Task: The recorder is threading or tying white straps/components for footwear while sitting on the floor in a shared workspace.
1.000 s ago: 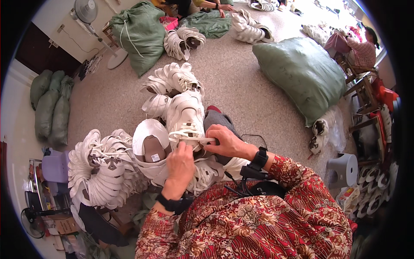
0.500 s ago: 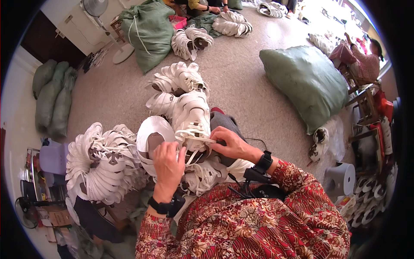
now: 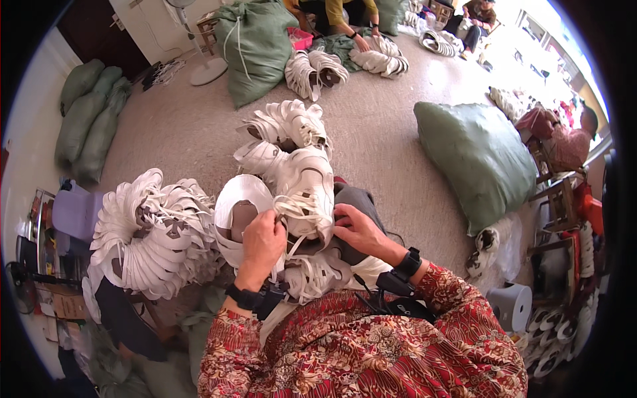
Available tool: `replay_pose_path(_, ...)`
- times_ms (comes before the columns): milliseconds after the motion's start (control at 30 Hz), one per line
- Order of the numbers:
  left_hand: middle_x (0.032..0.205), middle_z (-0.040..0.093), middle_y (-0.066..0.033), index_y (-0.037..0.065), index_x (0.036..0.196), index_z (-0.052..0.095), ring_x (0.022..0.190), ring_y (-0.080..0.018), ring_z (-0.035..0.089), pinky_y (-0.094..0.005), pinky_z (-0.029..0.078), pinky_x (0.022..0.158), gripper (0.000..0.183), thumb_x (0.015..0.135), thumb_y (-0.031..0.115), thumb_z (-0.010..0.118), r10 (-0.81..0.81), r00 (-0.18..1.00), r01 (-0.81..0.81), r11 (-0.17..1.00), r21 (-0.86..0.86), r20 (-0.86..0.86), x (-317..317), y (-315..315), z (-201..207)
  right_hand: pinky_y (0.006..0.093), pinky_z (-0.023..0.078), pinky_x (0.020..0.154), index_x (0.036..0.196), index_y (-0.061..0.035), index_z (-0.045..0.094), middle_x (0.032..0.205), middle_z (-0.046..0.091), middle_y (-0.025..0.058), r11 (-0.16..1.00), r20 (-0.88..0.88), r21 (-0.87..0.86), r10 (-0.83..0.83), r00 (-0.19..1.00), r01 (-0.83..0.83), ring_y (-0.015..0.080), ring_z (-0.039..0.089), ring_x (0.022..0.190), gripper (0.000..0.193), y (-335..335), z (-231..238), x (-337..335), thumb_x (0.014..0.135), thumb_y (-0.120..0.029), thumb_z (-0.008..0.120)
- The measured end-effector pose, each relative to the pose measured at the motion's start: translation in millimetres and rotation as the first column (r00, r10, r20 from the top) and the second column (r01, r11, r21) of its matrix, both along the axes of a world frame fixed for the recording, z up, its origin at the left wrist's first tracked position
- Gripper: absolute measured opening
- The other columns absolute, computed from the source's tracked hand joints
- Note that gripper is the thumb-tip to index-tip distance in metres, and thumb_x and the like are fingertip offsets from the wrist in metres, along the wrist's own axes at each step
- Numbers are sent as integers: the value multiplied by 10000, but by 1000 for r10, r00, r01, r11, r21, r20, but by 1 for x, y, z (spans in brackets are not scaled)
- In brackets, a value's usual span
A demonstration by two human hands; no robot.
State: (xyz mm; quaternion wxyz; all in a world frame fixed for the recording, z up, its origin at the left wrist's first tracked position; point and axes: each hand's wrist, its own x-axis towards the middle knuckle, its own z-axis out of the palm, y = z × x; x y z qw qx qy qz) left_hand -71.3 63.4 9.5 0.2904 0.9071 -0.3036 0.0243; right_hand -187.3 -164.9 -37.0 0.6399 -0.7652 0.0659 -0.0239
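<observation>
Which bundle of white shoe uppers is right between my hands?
The middle bundle, whose laced near end sits between your left hand and right hand; the curled bundle at left and the bundles beside the pink container lie clear of both.

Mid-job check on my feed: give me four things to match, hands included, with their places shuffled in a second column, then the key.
Things
1. Left hand
2. Pink container
3. Grey stool
4. Right hand

Places
A. Lower right, beyond the patterned sleeve
B. At the right side of the laced white shoe upper
C. At the left side of that upper
D. Near the top, just right of the upright green sack

Pairs: 1-C, 2-D, 3-A, 4-B
</observation>
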Motion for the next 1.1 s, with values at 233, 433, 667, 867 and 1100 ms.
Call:
replay_pose_path(233, 829, 649, -228, -25, 834, 600, 786, -421, 635, -503, 496, 705, 116, 859, 88, 603, 44, 999, -46, 994, -103, -27, -1, 19, 14, 308, 539, 881, 1331, 46, 491, 1190, 644, 92, 896, 29, 444, 24, 999, -34, 154, 638, 1042, 488, 28, 31, 7, 939, -158, 697)
replay_pose_path(433, 751, 653, -172, 20, 793, 614, 696, -363, 656, -459, 528, 639, 182, 896, 170, 621, -216, 973, 184, 938, 295, 80, -18, 55, 33, 355, 576, 882, 1206, 15, 620, 1110, 694, 97, 756, -188, 653, 106, 976, 44, 179, 690, 965, 286, -2, 71, 46, 984, -164, 622)
replay_pose_path(667, 821, 655, -149, 25, 925, 633, 762, -314, 672, -407, 536, 664, 141, 861, 130, 563, -268, 949, 161, 866, 473, 168, -52, 19, 9, 322, 557, 795, 1142, 35, 626, 991, 703, 113, 903, -168, 400, 237, 957, -154, 183, 684, 881, 299, 71, 134, 155, 978, -215, 610)
replay_pose_path(867, 1118, 590, -270, 2, 1146, 560, 1085, -438, 572, -497, 456, 955, 387, 786, 92, 672, -296, 948, 276, 947, -164, -115, -49, 6, 9, 334, 514, 928, 1223, -15, 630, 1070, 700, 61, 750, 224, 60, 633, 741, -659, 157, 645, 1027, 328, 122, 92, 137, 996, -250, 601)
replay_pose_path(1100, 1200, 556, -274, -49, 1161, 507, 974, -423, 650, -473, 536, 840, 463, 796, 121, 736, -258, 965, 252, 848, 466, -53, 18, -22, 25, 281, 466, 933, 1153, 14, 641, 1091, 669, 64, 941, 15, 235, -253, 967, 243, 151, 596, 1048, 250, -24, -2, 111, 974, -154, 592)
